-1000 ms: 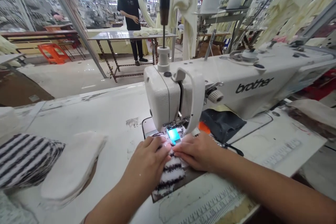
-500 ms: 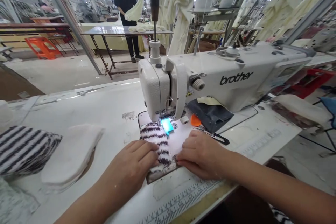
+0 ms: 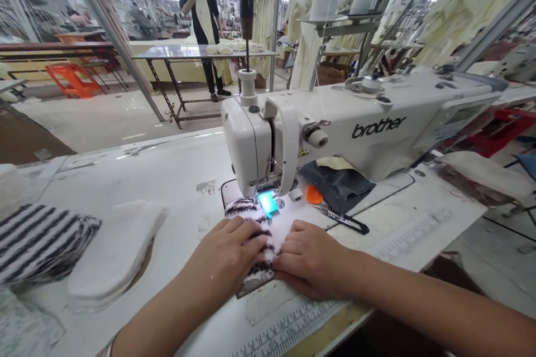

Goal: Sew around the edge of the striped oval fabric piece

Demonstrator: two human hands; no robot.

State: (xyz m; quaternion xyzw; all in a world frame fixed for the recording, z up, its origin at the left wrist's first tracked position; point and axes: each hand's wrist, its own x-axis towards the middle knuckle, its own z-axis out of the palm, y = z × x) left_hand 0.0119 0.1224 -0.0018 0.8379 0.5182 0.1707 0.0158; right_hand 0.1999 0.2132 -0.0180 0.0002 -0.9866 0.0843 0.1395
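A black-and-white striped fabric piece (image 3: 260,252) lies on the sewing machine bed, its far end under the presser foot (image 3: 263,192) of a white Brother industrial sewing machine (image 3: 335,128). My left hand (image 3: 224,256) presses flat on top of the fabric. My right hand (image 3: 307,259) rests against its right edge, fingertips on the cloth. A blue-green glow (image 3: 268,203) lights the needle area. The needle itself is hidden by the machine head.
To the left are a stack of striped fabric (image 3: 42,242) and a stack of cream pieces (image 3: 117,251). Thread snips (image 3: 341,220), an orange piece (image 3: 314,195) and a dark pouch (image 3: 337,181) lie right of the needle. A co-worker (image 3: 200,17) stands at a far table.
The striped fabric has moved toward the needle and under the presser foot. My left hand has shifted further onto it, and my right hand has closed in against its edge.
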